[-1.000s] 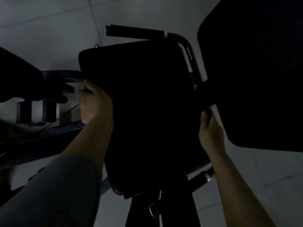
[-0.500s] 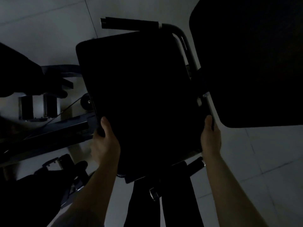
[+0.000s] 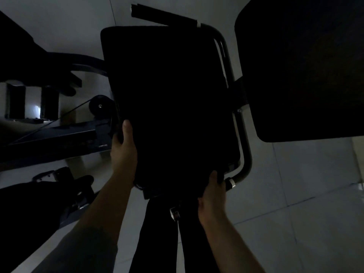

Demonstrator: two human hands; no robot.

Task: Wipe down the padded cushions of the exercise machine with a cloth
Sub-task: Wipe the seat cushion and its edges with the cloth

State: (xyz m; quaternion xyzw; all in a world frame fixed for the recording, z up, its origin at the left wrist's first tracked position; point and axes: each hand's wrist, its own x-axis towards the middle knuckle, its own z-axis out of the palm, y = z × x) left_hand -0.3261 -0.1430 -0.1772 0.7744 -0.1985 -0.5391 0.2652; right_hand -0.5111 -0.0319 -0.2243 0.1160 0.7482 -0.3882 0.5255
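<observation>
While the room is this dim, the seat pad (image 3: pixel 169 107) is showing as one black slab mid-frame, w/ a second pad (image 3: pixel 303 71) just beside it at its right edge, both featureless. Chrome frame tube (image 3: pixel 246 154) is running down the seat pad's right edge. Left hand (image 3: pixel 124 148) is gripping the pad's left edge, thumb on top; right hand (image 3: pixel 213 196) is closing round the bottom right corner. Cloth: can't tell where. Best approach, imo: long overlapping passes, edges incl., bracing w/ one hand.
</observation>
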